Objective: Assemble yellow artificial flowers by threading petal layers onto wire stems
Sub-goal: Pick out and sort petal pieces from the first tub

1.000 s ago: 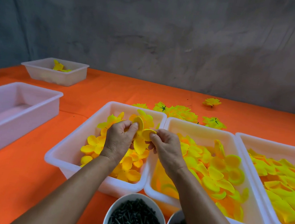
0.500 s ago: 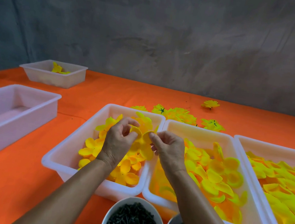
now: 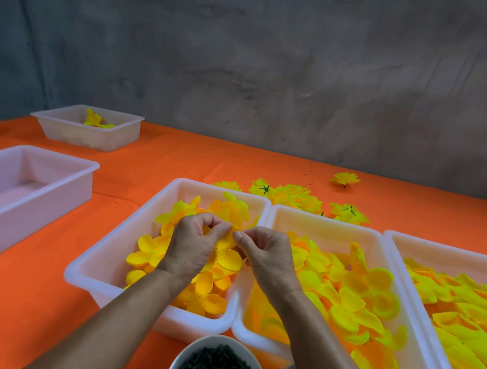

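Both hands meet over the left bin of petals. The left hand has its fingers curled, thumb and forefinger pinching a yellow petal layer. The right hand pinches the same layer's top edge from the other side. The bin walls lie close below; bare orange tabletop lies open to the left.

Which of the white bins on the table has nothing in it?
The big bin at far left: only its bare floor shows. The small bin behind it holds a few yellow petals, and the three bins in front are full of them.
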The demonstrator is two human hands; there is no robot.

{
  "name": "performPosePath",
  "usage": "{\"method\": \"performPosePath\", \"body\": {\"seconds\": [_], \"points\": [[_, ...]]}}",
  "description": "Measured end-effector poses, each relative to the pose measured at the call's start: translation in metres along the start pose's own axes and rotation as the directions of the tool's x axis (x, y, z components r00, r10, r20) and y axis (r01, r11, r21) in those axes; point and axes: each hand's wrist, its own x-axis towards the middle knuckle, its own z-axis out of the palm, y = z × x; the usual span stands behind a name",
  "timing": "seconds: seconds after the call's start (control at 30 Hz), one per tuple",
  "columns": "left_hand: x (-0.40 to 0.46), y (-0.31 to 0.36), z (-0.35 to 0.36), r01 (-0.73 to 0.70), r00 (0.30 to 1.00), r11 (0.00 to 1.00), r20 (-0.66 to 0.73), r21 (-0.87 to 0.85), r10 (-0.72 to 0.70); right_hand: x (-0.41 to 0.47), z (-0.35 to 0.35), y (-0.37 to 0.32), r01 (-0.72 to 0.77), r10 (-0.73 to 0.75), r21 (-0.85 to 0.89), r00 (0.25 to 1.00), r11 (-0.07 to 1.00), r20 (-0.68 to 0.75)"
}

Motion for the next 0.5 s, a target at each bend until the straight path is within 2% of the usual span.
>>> {"method": "performPosePath", "body": {"seconds": [0.07,0.17,0.33,0.4,0.5], "points": [[-0.0011,0.0013,0.0014,0.033,0.999,0.999,0.038,-0.025,-0.032,0.0002,-0.0013,0.0002,-0.004,0.005,-0.009,1.000,1.000,0.020],[-0.0017,0.0026,0.0018,0.136,0.988,0.977,0.101,-0.163,-0.120,-0.0006,-0.0040,-0.0011,-0.024,0.020,0.065,0.998,0.998,0.056],[-0.0007,0.0085,-0.0047,0.351,0.932,0.838,0.245,-0.418,-0.268,-0.0023,-0.0040,-0.0047,-0.036,0.012,0.212,0.993,0.977,0.115],[-0.0007,0.0079,-0.0021,0.298,0.954,0.869,0.159,-0.394,-0.255,-0.0017,-0.0016,-0.0042,-0.021,0.005,0.197,0.997,0.980,0.078],[-0.0003,0.0057,0.0014,0.089,0.994,0.973,-0.049,-0.215,-0.102,-0.0015,0.0025,-0.0018,0.006,-0.009,0.110,1.000,0.994,0.024]]}}
